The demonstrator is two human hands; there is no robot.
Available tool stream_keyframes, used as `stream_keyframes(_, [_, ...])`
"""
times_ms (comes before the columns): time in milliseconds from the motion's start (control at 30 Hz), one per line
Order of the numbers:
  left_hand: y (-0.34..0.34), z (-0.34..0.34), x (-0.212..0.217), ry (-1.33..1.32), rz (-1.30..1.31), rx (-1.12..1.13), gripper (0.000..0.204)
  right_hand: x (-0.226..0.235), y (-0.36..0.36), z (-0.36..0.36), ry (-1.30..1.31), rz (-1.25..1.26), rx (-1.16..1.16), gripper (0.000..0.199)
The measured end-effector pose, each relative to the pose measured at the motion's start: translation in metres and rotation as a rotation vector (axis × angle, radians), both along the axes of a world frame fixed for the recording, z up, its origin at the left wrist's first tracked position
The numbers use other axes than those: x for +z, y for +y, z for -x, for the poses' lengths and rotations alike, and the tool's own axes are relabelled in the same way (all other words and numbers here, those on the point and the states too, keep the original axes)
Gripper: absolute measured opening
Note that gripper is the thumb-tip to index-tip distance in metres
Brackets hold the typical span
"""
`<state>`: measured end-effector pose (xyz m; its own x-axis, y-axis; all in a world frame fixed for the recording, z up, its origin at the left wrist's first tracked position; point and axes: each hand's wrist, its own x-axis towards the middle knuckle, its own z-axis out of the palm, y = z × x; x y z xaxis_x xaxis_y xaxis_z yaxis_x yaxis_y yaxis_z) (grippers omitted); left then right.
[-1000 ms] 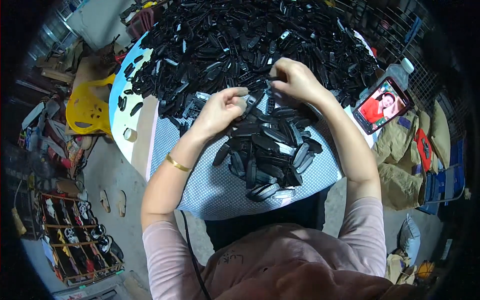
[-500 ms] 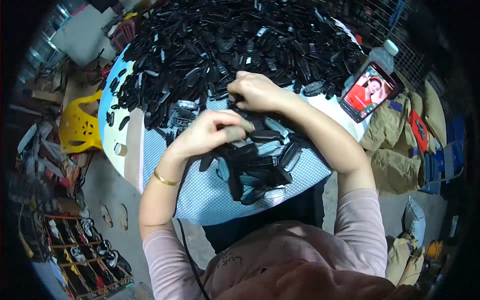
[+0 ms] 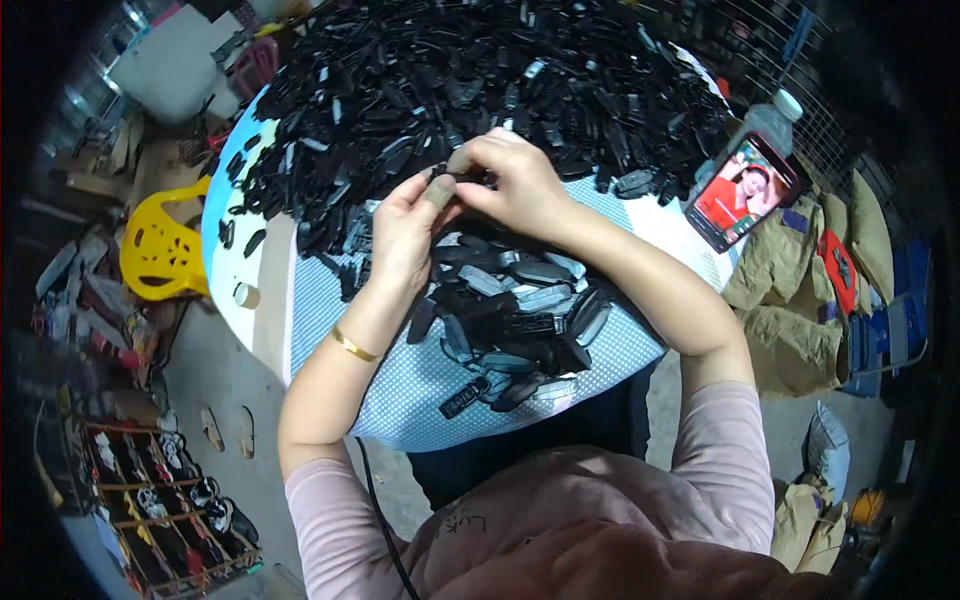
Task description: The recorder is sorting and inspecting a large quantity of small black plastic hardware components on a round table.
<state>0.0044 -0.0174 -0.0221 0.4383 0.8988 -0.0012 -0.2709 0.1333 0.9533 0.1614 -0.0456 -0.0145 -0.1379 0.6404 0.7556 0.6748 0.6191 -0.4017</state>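
A round table [image 3: 410,385] with a pale dotted cloth carries a big heap of small flat black plastic parts [image 3: 470,80] across its far half. Nearer me lies a smaller pile of the same parts [image 3: 520,325], some showing grey faces. My left hand [image 3: 405,225] and my right hand [image 3: 505,180] meet above the edge of the heap, both pinching one small black part [image 3: 462,177] between the fingertips. A gold bangle [image 3: 354,346] circles my left wrist.
A phone [image 3: 745,190] with a lit screen leans at the table's right edge beside a plastic bottle [image 3: 765,120]. A yellow plastic stool [image 3: 160,250] stands left of the table. A shoe rack [image 3: 160,500] sits lower left. Bags and cloth lie on the floor at right.
Both hands have lifted from the near pile and come together higher up, now holding a single black part between them. The view has shifted slightly.
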Motion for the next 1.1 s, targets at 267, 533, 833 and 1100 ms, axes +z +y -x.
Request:
stream_keyframes(267, [0.003, 0.008, 0.005, -0.151, 0.012, -0.129, 0.027, 0.003, -0.008, -0.002, 0.403, 0.447, 0.191, 0.021])
stream_keyframes(533, [0.001, 0.014, 0.007, -0.112, 0.018, -0.015, 0.035, 0.009, -0.017, 0.006, 0.366, 0.466, 0.163, 0.025])
stream_keyframes(833, [0.0, 0.012, 0.009, -0.033, -0.26, -0.008, 0.038, 0.008, -0.017, 0.005, 0.373, 0.263, 0.144, 0.03])
stream_keyframes(1100, [0.001, 0.014, 0.005, -0.002, -0.218, 0.043, 0.031, 0.008, -0.022, 0.009, 0.088, 0.03, -0.031, 0.028])
